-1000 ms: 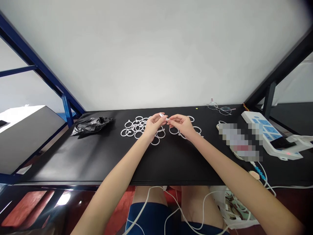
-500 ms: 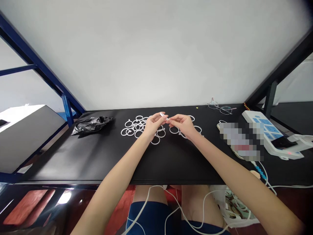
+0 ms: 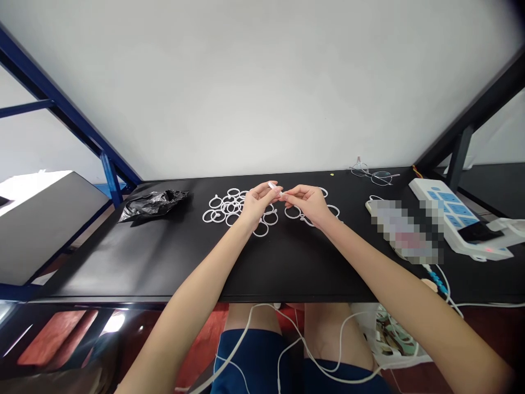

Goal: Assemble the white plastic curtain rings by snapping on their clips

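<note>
My left hand [image 3: 259,201] and my right hand [image 3: 307,202] meet above the middle of the black table. Between their fingertips is a slim white ring [image 3: 273,186], turned edge-on so that it looks like a short bar. Both hands pinch it, the left around its near side and the right at its right end. Under and beside my left hand lies a loose pile of white rings [image 3: 217,216] with small knobs or eyelets, like curtain rings. More white rings [image 3: 292,212] lie partly hidden beneath my right hand.
A crumpled black plastic bag [image 3: 158,203] lies at the left. On the right are eyeglasses [image 3: 381,178], a blurred-out phone [image 3: 404,230] with a cable, and a white power strip [image 3: 455,210]. White cables [image 3: 301,339] hang over my lap, below the table's front edge [image 3: 197,299].
The view has tipped slightly, so the table sits a little higher. Both hands keep their pinch on the white ring, with only slight finger shifts.
</note>
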`<state>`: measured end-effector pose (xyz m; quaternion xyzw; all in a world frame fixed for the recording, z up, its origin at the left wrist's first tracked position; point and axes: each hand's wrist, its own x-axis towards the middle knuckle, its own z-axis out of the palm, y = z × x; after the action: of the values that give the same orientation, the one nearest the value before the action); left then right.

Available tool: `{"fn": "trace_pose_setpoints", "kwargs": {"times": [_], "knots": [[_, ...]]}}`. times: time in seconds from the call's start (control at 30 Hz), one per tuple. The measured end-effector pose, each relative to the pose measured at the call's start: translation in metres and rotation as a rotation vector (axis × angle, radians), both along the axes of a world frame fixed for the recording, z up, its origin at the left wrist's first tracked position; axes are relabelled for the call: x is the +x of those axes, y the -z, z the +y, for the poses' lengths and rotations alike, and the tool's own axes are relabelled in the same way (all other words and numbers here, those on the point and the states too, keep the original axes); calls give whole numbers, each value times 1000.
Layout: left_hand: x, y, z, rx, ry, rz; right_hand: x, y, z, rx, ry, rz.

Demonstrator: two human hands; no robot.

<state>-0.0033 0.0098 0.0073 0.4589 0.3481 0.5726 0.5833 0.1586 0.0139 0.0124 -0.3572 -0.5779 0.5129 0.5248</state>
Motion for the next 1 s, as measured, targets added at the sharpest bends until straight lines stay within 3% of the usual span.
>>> {"fn": "trace_pose_setpoints", "kwargs": {"times": [0.3, 0.37, 0.47, 0.57, 0.8, 1.0], "knots": [[1, 2, 2, 95, -62, 105, -1, 2, 0, 68, 73, -99], [-1, 3, 3, 200, -155, 241, 2, 4, 2, 155, 110, -208], [-7, 6, 5, 405, -406, 585, 10, 9, 8, 401, 167, -537], [-12, 10, 7, 485, -481, 883, 16, 18, 12, 581, 105, -834], [-13, 20, 9, 403, -443, 1319, 16, 28, 15, 547, 65, -937], [-11, 20, 6, 354, -422, 1463, 19, 26, 15, 489, 123, -1005]]}}
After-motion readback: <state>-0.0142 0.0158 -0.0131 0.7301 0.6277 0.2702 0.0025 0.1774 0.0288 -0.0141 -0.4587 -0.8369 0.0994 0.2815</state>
